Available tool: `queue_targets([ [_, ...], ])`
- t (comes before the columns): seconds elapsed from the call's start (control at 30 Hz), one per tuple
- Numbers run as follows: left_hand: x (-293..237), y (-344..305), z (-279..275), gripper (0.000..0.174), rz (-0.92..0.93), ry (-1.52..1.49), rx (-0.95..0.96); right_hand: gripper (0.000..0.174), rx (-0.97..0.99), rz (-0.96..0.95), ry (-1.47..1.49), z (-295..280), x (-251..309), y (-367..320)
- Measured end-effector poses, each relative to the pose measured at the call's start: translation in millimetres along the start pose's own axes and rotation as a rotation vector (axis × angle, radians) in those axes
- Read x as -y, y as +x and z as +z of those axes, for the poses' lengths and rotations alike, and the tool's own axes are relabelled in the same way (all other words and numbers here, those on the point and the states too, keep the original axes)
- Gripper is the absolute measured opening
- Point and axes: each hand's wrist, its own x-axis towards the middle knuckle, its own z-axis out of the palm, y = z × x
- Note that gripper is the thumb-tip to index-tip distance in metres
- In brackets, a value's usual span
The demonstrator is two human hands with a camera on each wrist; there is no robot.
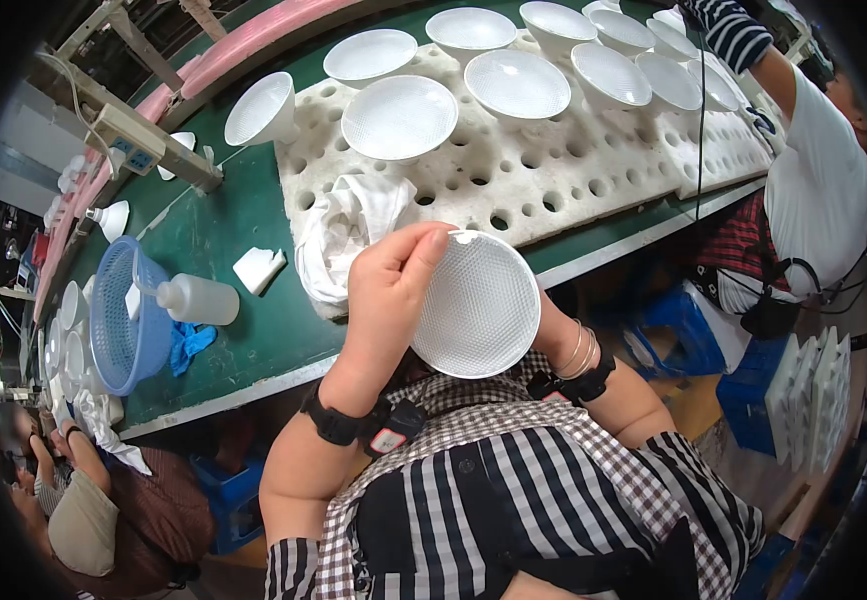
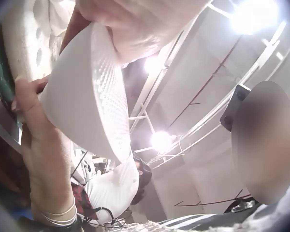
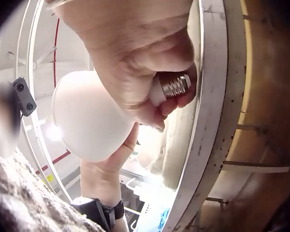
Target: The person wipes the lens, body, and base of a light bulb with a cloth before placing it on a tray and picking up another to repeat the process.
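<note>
A white cone-shaped lamp bulb (image 1: pixel 479 305) with a dimpled round face is held up in front of the person's chest, face toward the head camera. My left hand (image 1: pixel 386 290) pinches its rim, the thumb at the upper left edge. Behind the bulb is my right hand (image 1: pixel 554 328), mostly hidden in the head view. In the right wrist view, my right hand (image 3: pixel 145 63) has its fingers curled round the bulb's narrow neck, beside the metal screw base (image 3: pixel 175 87). The left wrist view shows the smooth outer side of the bulb (image 2: pixel 79 96) between both hands.
Similar bulbs (image 1: pixel 399 117) stand face up in a holed white foam board (image 1: pixel 594 200). Left of it are a white cloth (image 1: pixel 339 235), a foam scrap (image 1: pixel 259 270), a bottle (image 1: pixel 204 300), a blue basket (image 1: pixel 132 330) and a blue rag (image 1: pixel 191 345). Other people sit at both sides.
</note>
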Motion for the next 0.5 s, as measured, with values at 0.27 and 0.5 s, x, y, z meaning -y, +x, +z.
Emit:
queue_targets([
  [0.27,-32,-18,7,0.044,0.232,0.296,0.064,0.043,0.049,0.142,0.143,4,16,-5],
  [0.5,-22,-6,-1,0.029,0.043,0.125,0.108,0.044,0.087,0.062,0.041,4,7,-8],
])
